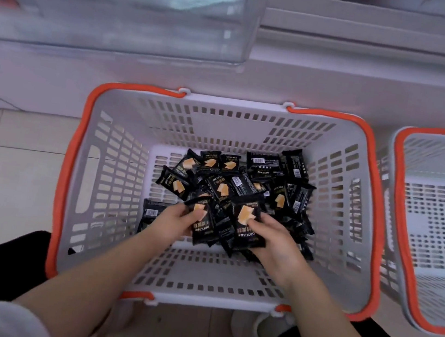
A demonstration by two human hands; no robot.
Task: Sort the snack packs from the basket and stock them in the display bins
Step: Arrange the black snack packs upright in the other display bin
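A grey slotted basket (119,159) with an orange rim stands on the floor in front of me. Several black snack packs (221,188) with a yellow cake picture lie heaped on its bottom. Both my hands are inside the basket at the near side of the heap. My left hand (176,220) grips one black pack (202,222) by its left edge. My right hand (274,241) grips another black pack (248,223), thumb on its front. Both held packs lie low over the heap.
A second grey basket (436,227) with an orange rim stands to the right, with nothing visible in it. A clear plastic display bin (118,5) juts out at the top left, above a white shelf base (342,79). Tiled floor lies to the left; my shoe (263,334) is below.
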